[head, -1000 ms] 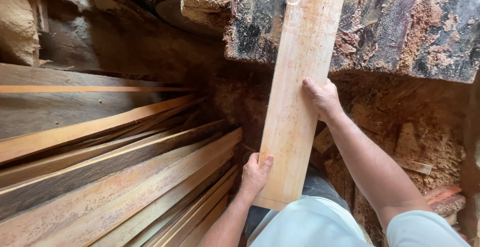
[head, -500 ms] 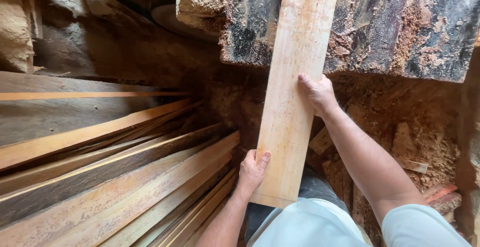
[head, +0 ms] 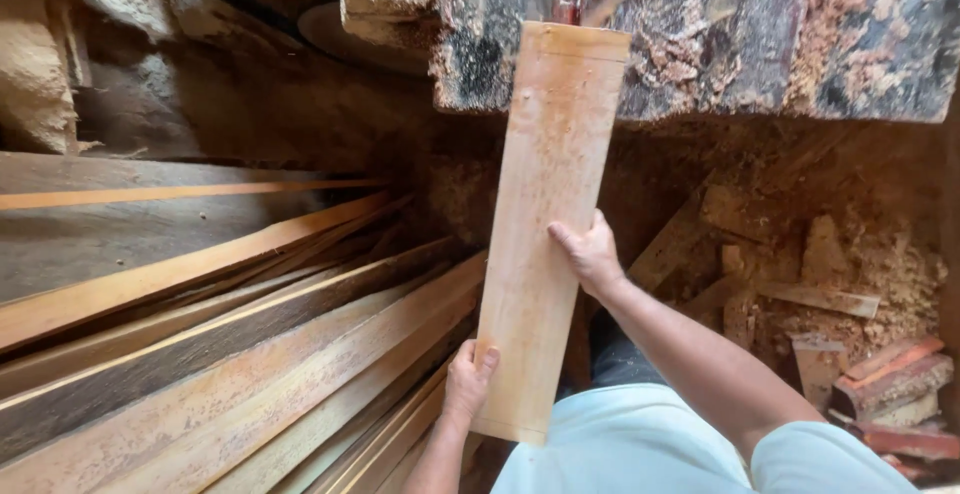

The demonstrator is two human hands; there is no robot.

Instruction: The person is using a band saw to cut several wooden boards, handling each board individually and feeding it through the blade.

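Head view: the right hand (head: 590,254) is clamped on the plank's right edge at mid-length, while the left hand (head: 468,379) is closed round the near left corner. The plank (head: 545,224) has slid back toward the person since a second ago; its far end now just reaches the sawdust-caked log (head: 780,34). Stacked boards (head: 230,354) lie to the left.
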